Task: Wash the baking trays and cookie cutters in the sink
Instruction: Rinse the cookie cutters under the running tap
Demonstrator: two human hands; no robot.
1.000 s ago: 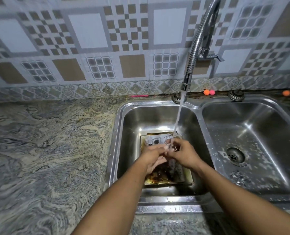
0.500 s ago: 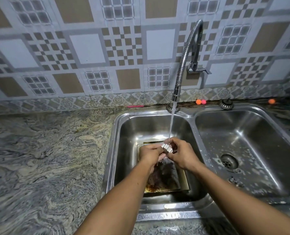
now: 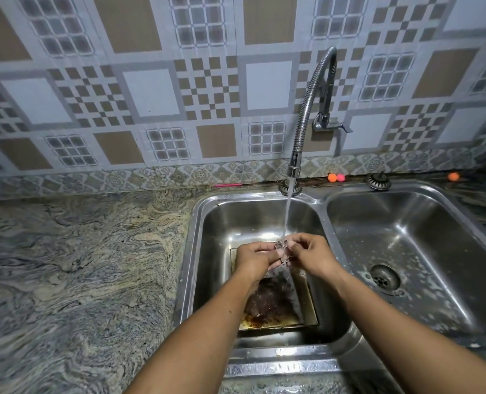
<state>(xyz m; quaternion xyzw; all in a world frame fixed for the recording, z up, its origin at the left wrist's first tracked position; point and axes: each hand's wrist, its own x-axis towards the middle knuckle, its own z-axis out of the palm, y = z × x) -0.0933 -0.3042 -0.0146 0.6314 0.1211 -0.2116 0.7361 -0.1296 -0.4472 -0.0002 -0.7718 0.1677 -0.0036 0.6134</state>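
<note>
A person is standing at a double steel sink (image 3: 213,251), viewed from above, with both bare forearms reaching forward over the left basin. The left hand (image 3: 254,258) and the right hand (image 3: 313,254) are meeting in the middle, and together they are pinching a small metal cutter (image 3: 282,253) with a lobed outline between their fingertips. The left hand's fingers are curling around the cutter's left edge, and the right hand's thumb and forefinger are nipping its right edge. They are holding the cutter in the air above the basin, directly under the water (image 3: 287,214) that is running in a thin stream from a flexible metal faucet (image 3: 307,115) mounted on the wall.

Below the hands, a square tray (image 3: 307,302) is lying flat on the floor of the left basin. Dark brown burnt residue is covering much of its surface, and the arms are hiding part of it. The right basin is holding only foam flecks and droplets around its round drain (image 3: 384,278).

A grey and cream swirled stone counter (image 3: 80,265) is stretching away to the left of the sink. Along the back ledge, two small balls (image 3: 335,177), one orange and one pink, are sitting side by side, and a sink plug (image 3: 378,182) is resting near them. Patterned brown and white tiles (image 3: 151,92) are covering the wall behind.
</note>
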